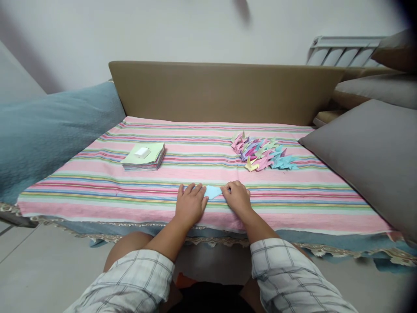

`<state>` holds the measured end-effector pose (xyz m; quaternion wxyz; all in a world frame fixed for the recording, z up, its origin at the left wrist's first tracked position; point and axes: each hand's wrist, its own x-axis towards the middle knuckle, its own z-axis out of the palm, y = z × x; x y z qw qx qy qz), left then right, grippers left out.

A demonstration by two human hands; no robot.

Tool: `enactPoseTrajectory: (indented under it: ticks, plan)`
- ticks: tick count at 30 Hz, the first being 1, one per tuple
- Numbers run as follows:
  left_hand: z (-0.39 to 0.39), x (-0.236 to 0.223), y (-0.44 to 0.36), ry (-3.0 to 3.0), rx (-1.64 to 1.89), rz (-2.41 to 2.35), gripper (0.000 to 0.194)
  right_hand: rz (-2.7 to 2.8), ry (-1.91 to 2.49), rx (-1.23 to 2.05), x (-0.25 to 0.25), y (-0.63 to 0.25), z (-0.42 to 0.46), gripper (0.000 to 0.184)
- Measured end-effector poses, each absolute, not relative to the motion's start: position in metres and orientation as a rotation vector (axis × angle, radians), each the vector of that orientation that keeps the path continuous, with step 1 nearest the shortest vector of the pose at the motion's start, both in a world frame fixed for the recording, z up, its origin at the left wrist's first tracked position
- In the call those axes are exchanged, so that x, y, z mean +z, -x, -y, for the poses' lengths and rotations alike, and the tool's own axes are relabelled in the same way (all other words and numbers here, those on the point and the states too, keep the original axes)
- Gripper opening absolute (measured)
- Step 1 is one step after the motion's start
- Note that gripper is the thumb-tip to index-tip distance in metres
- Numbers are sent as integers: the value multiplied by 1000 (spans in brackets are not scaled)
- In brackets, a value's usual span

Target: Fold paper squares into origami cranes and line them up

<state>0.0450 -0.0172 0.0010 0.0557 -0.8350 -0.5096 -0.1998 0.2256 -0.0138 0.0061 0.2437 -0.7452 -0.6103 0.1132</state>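
A small light blue folded paper [213,192] lies on the striped cloth [208,221] between my hands. My left hand [191,202] rests flat over the paper's left part, with its fingers stretched out and the thumb along its edge. The fingers of my right hand [237,198] are curled, pinching the pointed right end of the paper. Both palms cover part of the sheet, so its whole outline does not show. Farther back on the right sits a cluster of folded paper cranes [260,152] in pink, purple, green, yellow and blue.
To the left stands a stack of square paper [143,157] with a small white box [142,152] on top. A brown backrest [211,92] runs behind the cloth. Grey cushions [368,148] lean in from the right, and a blue-covered armrest [61,126] borders the left.
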Motion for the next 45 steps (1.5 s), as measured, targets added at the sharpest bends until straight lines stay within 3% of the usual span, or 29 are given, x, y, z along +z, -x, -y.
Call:
enactPoseTrajectory:
  ticks: [7,12,20,26,30,38,45]
  plan:
    - [19,2,-51,2533,-671,1396,36,1658,2033,279,4,-225,14,22]
    - [14,1,-52,2732,-513,1164,42,1667,2031,280,4,-226,13,21]
    - [14,8,-48,2852,-373,1188,42,1588,1929,377,3,-234,10,11]
    - [19,7,-46,2859,-365,1172,47,1751,1446,109,2,-226,16,33]
    - [19,10,-45,2904,-383,1191,48,2030,1232,183,-7,-215,18,42]
    - [5,19,-27,2692,-720,1666,29,2055,1330,205,-15,-211,12,35]
    - [3,27,-24,2602,-682,1898,20,2108,1307,146,-17,-208,14,38]
